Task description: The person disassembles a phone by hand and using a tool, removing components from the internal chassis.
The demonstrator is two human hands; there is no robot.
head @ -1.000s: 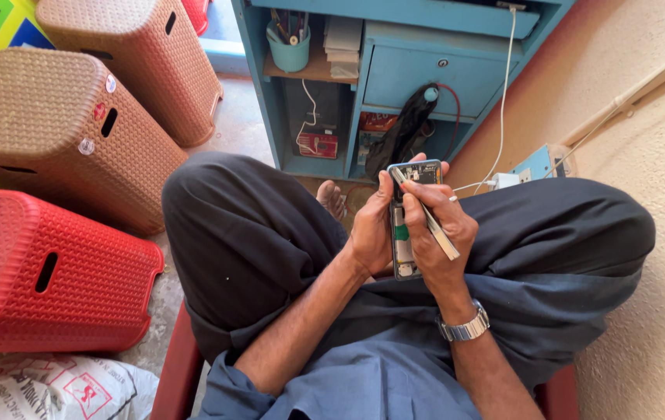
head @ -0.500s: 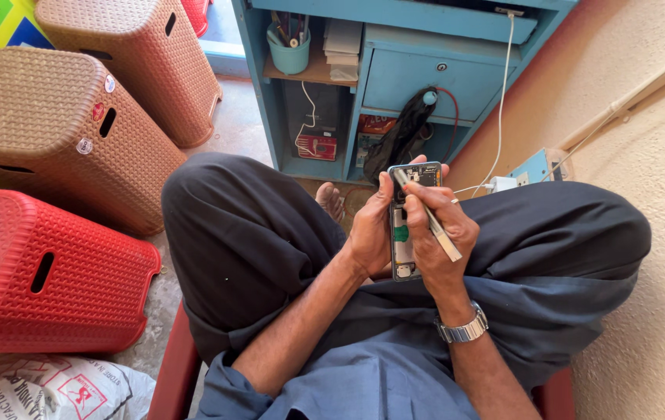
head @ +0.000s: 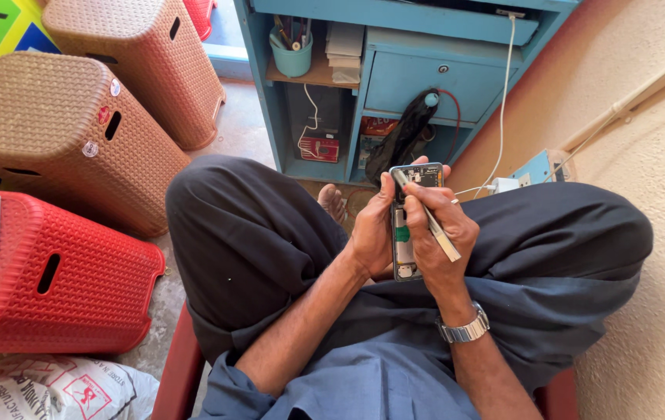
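Observation:
An opened mobile phone [head: 406, 233], back cover off with its circuit board and a green part showing, rests upright over my lap. My left hand [head: 370, 233] grips its left edge. My right hand [head: 440, 237] pinches metal tweezers [head: 428, 218], whose tip touches the phone's upper board. A silver watch [head: 463, 330] sits on my right wrist. I sit cross-legged in dark trousers [head: 247, 241], and a bare foot [head: 334, 204] shows between my knees.
A blue cabinet [head: 395, 78] with a drawer, a teal pen cup [head: 292, 53] and cables stands ahead. Two brown woven plastic stools [head: 60, 132] and a red one [head: 45, 288] lie on the left. A white sack [head: 45, 389] lies bottom left. A beige wall [head: 659, 155] with a socket box [head: 535, 167] runs along the right.
The phone and both hands hold nearly the same pose; the tweezers' tip shifts only slightly on the upper board.

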